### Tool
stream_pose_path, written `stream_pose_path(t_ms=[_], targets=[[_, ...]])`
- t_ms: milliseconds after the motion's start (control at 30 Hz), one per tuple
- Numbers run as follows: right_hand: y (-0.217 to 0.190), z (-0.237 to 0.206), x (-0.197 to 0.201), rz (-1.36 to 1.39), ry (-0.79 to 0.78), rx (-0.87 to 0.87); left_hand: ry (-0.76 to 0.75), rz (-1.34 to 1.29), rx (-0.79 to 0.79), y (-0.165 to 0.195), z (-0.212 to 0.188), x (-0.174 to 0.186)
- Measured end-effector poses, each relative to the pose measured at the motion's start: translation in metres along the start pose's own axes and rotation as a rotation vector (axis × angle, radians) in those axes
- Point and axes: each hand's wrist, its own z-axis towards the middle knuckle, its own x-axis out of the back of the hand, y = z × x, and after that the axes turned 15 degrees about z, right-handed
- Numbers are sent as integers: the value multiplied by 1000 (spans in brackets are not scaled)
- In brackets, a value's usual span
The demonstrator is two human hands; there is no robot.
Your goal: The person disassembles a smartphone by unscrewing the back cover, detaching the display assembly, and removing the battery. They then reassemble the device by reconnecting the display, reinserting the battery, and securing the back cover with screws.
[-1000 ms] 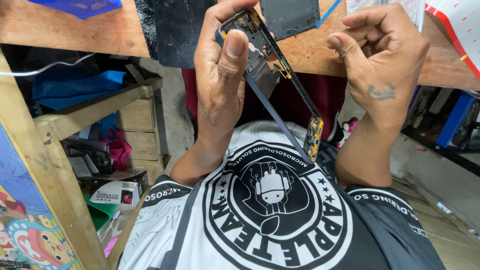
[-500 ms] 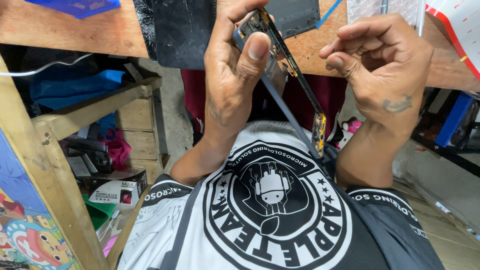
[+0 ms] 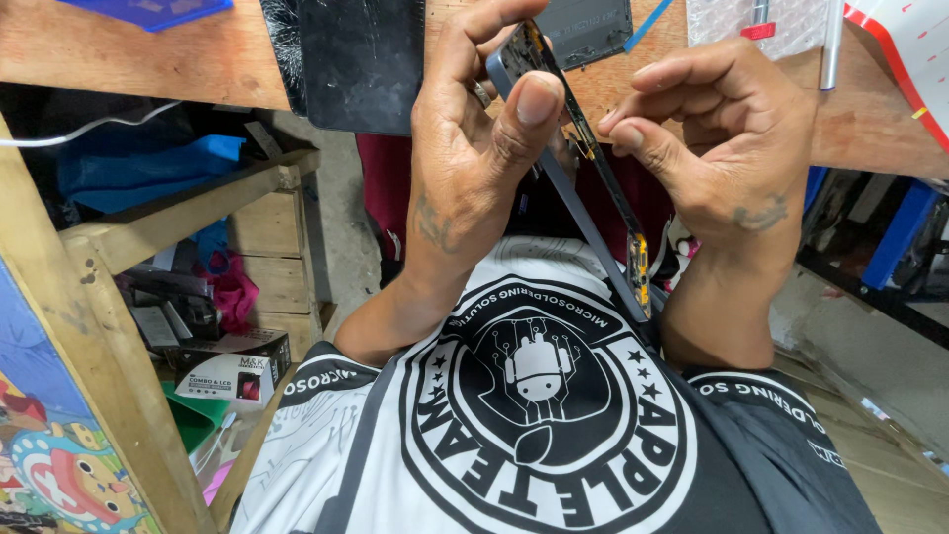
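My left hand (image 3: 474,148) grips an opened phone frame (image 3: 593,213) by its upper end, thumb pressed on the edge. The frame is turned edge-on and tilts down to the right over my lap, with yellow parts showing inside near its lower end. My right hand (image 3: 722,138) is beside the frame with thumb and forefinger pinched together at its inner side. Whether they hold a small part is too small to tell.
A wooden workbench edge (image 3: 148,59) runs across the top, carrying a cracked black screen panel (image 3: 346,59), a grey panel (image 3: 588,30) and a blue tray (image 3: 148,10). A wooden shelf (image 3: 178,213) with boxes and clutter stands at left. Blue frames (image 3: 890,237) are at right.
The phone frame has turned more edge-on and shifted right. My right hand has moved in toward its inner side with fingers pinched.
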Motion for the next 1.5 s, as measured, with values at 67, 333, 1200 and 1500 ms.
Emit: stream_pose_path(t_ms=[67,333,1200,1500], targets=[[0,-1,0,-37,12,26,-1,21,-10,0,1,-1],[6,4,15,-732,133,261,-6,28,-59,0,1,1],[-12,1,-27,-67,88,107,0,-275,-121,-18,10,-6],[-15,-5,-30,-674,-21,347,24,-194,-170,-21,11,-4]])
